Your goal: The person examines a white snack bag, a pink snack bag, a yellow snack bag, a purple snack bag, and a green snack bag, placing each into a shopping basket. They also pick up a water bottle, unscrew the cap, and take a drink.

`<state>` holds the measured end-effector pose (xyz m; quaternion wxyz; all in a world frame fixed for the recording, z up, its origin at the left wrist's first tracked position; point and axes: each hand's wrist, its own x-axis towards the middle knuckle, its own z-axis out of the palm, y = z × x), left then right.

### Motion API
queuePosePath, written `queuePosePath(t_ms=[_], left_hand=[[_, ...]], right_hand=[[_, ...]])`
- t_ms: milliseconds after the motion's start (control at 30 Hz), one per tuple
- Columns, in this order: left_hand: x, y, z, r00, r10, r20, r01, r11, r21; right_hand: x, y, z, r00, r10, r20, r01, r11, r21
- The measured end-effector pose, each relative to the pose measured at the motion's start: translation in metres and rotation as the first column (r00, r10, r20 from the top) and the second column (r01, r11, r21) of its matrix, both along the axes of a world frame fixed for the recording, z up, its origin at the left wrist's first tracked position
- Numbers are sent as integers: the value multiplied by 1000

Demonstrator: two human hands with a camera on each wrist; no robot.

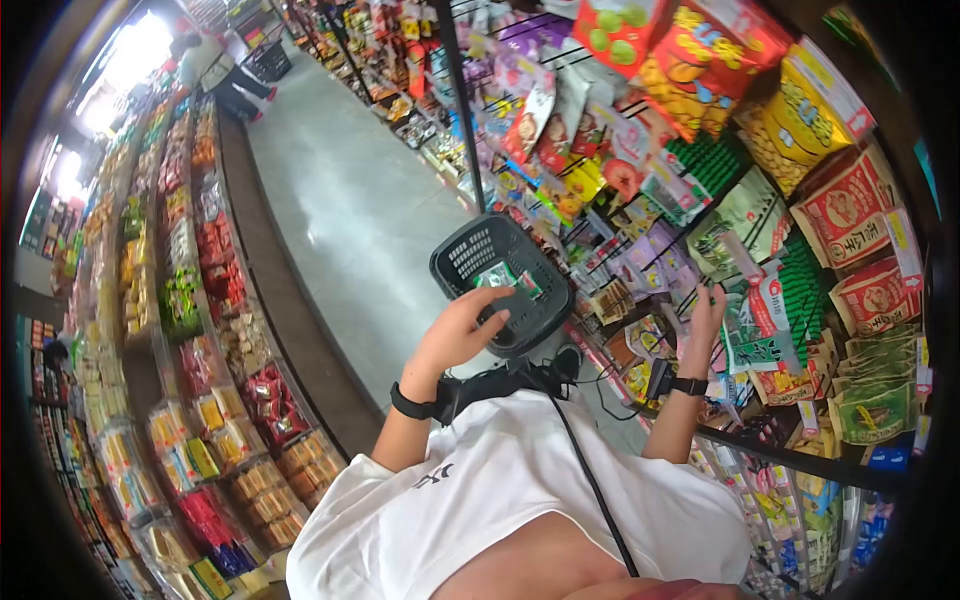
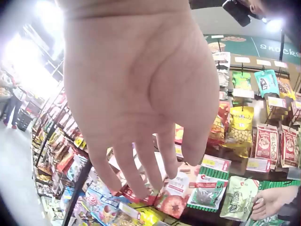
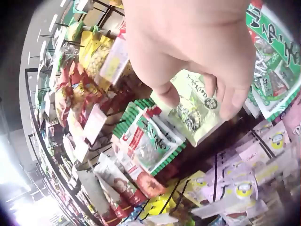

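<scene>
My left hand (image 1: 462,335) is held palm down over the dark shopping basket (image 1: 447,262), its fingers spread and slightly bent, with nothing in them. Inside the basket lies a small green-and-white packet (image 1: 494,274) and a smaller red-and-green one (image 1: 530,287). At the rack, my right hand (image 3: 197,61) hovers by a pale green snack bag (image 3: 200,125), thumb and fingers apart to either side of its top. The bag hangs beyond the fingertips and part of it is hidden by the hand. Green-striped bags (image 3: 149,143) hang beside it.
Hanging snack racks fill the right side, with yellow bags (image 1: 808,120) and red paper-look bags (image 1: 845,210). A long shelf of packaged food (image 1: 215,245) lines the left. Between them runs a grey aisle floor (image 1: 325,190). A person (image 1: 222,78) with a basket stands far off.
</scene>
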<state>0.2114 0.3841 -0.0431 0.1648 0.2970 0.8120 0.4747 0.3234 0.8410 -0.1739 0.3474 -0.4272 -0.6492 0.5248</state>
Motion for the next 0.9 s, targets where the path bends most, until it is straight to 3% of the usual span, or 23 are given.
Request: queuePosePath(t_ms=[167, 300, 433, 567, 600, 700, 733, 900], left_hand=[[9, -88, -7, 990, 69, 123, -69, 998, 1], [16, -138, -11, 983, 89, 159, -93, 995, 21], [23, -172, -12, 977, 121, 176, -128, 991, 28], [32, -194, -10, 965, 195, 173, -205, 978, 39], [34, -199, -6, 955, 223, 194, -231, 973, 20], [36, -213, -4, 933, 284, 222, -292, 956, 3], [35, -219, -12, 934, 289, 211, -301, 953, 27], [15, -239, -23, 911, 341, 233, -356, 934, 26]], right_hand=[[0, -88, 7, 962, 261, 76, -236, 942, -240], [-22, -149, 29, 904, 346, 251, -337, 938, -82], [-43, -190, 65, 826, 469, 313, -464, 881, -95], [-64, -200, 59, 765, 613, 199, -622, 783, -20], [-71, -211, 72, 752, 622, 219, -612, 782, -122], [-101, -220, 51, 714, 660, 234, -681, 733, 10], [-108, -231, 58, 707, 666, 238, -673, 737, -66], [-159, -254, 26, 615, 749, 246, -770, 638, -19]])
